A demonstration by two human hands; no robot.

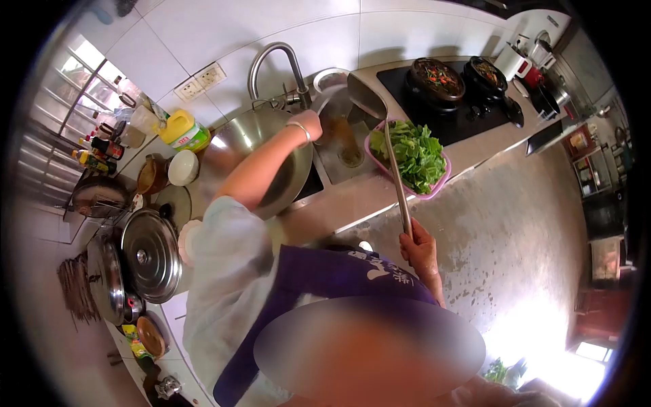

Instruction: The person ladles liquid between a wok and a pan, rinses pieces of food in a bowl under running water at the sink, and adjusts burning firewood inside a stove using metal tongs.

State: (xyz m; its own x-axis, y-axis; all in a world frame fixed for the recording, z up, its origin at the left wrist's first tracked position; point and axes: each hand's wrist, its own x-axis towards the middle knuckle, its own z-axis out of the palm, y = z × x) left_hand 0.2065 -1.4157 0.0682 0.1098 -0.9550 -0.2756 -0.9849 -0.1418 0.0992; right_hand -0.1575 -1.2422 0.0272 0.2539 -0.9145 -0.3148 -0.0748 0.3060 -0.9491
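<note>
My left hand (309,125), with a bracelet at the wrist, is closed at the edge of a blurred, greyish round item over the sink (332,163); what it grips is unclear. Brownish matter shows in the sink beneath. My right hand (420,251) is wrapped round the long handle of a metal ladle (367,98), whose wide head is up beside the sink, near that blurred item. The handle crosses over a pink basket (444,178) of green leafy vegetables (415,154). A large steel wok (288,169) lies beneath my left forearm.
Two dark pots (434,81) (485,73) of food stand on the black cooktop (468,122). A curved faucet (278,49) rises behind the wok. At left are a yellow jug (182,130), a white bowl (183,167), bottles and a steel lid (150,254).
</note>
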